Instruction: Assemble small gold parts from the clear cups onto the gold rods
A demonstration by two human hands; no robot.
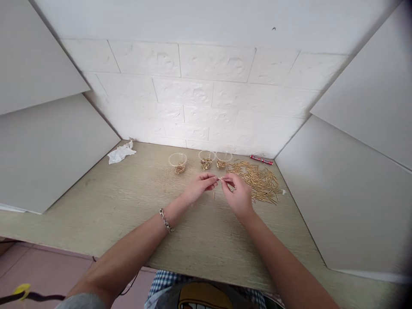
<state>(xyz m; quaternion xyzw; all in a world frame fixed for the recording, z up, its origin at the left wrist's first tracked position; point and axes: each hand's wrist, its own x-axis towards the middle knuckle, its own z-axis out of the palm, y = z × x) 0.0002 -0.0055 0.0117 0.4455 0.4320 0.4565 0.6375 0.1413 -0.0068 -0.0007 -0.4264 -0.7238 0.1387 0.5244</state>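
My left hand [200, 187] and my right hand [237, 194] meet over the middle of the wooden table [128, 206], fingers pinched together. Between the fingertips sits a thin gold pin [220, 179]; the right hand pinches it and the left hand's fingertips close on its other end. Another small gold pin [213, 196] lies on the table just below the hands. A pile of gold pins [260, 180] is spread to the right of my right hand. A chain bracelet [166, 220] is on my left wrist.
Three small clear cups with gold parts stand behind the hands: one on the left [177, 163], one in the middle [206, 159], one on the right [223, 159]. A red pen [261, 160] lies by the wall. A crumpled white tissue [121, 152] sits far left. White panels enclose both sides.
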